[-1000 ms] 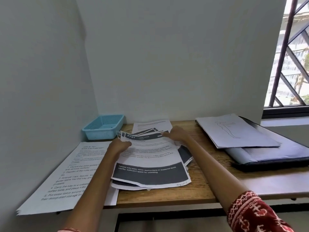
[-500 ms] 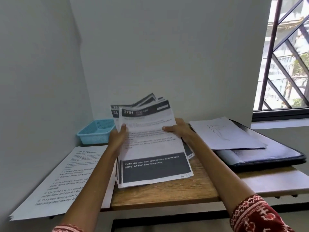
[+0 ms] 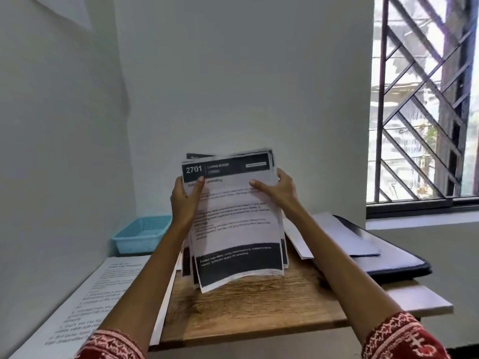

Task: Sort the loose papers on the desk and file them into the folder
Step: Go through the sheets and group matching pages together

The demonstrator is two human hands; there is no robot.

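- While the person stands at the desk, both hands hold a stack of papers (image 3: 234, 221) upright, its lower edge resting on or just above the wooden desk (image 3: 254, 307); which of the two cannot be told.
- Left hand (image 3: 184, 200): at the stack's 10 o'clock edge, thumb pressed on the front sheet, fingers curled behind, pinching the sheets.
- Right hand (image 3: 278, 190): at the 2 o'clock edge, thumb laid flat on the front, fingers wrapped round the side, clamping the stack.
- Front sheet: thin white paper, slightly curled at the bottom, with a black header band reading "2701 LIVING ROOM" and a black footer band; the sheets behind are fanned unevenly.
- Folder (image 3: 388, 257): dark, flat, smooth-covered, lying open at the desk's 3 o'clock side, with a pale sheet (image 3: 334, 237) across it.
- Printed page (image 3: 85, 307): large, white, lined with text, overhanging the desk's 8 o'clock edge.
- Blue basket (image 3: 141, 235): rectangular plastic mesh, at 10 o'clock against the wall.
- Desk surface: brown wood grain.
- Sleeves (image 3: 399, 338): red with a white woven pattern.
- Window grille (image 3: 425, 99): dark diagonal metal bars, at 2 o'clock.
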